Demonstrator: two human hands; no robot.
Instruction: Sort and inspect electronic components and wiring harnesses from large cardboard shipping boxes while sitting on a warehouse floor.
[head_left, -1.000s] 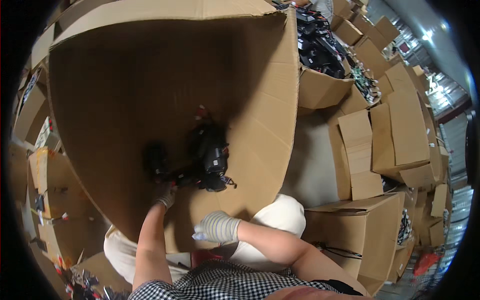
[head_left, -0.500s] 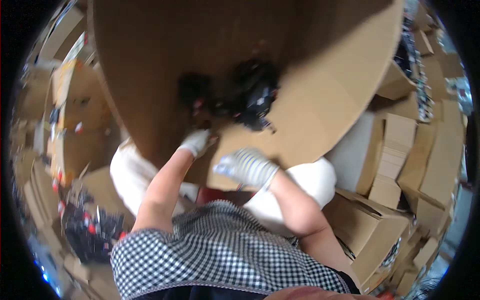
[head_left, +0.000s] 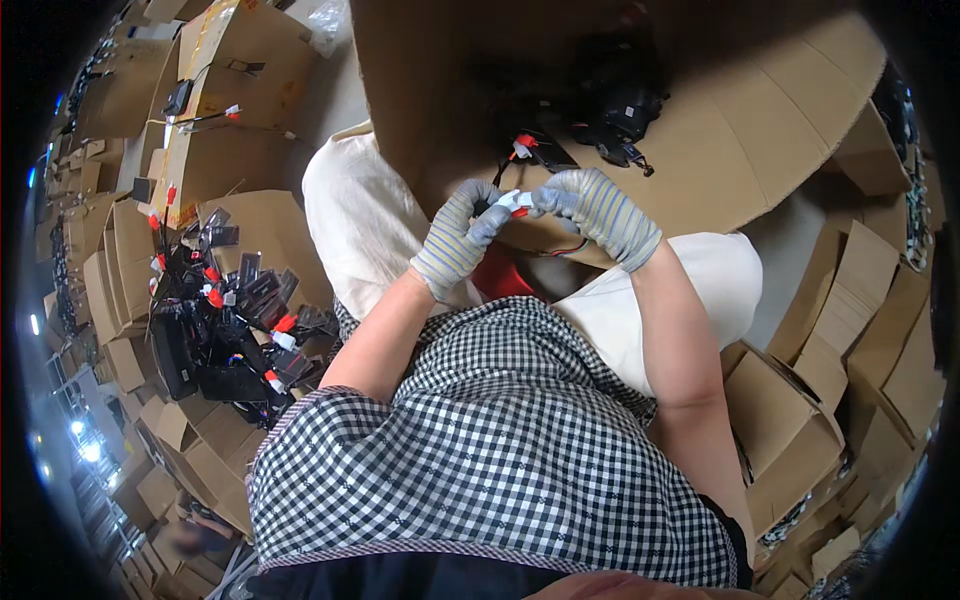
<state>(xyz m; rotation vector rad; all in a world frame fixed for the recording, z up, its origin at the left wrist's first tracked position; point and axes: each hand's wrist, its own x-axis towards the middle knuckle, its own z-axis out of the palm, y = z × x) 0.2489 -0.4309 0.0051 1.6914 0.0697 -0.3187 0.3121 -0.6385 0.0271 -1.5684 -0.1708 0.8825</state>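
White connector [head_left: 515, 201], small, with red showing at its lower edge; it sits at the upper centre of the frame, partly covered by your grip, so finer detail cannot be read. Your gloved left hand [head_left: 458, 243] is nearly closed, pinching the connector from its left. Your gloved right hand [head_left: 603, 215] is likewise narrow, pinching from the right; the two almost meet. Versus half a second ago: your left reached into the large carton [head_left: 790, 120] toward the black parts [head_left: 622, 112], your right apart from it; now both are together at the connector.
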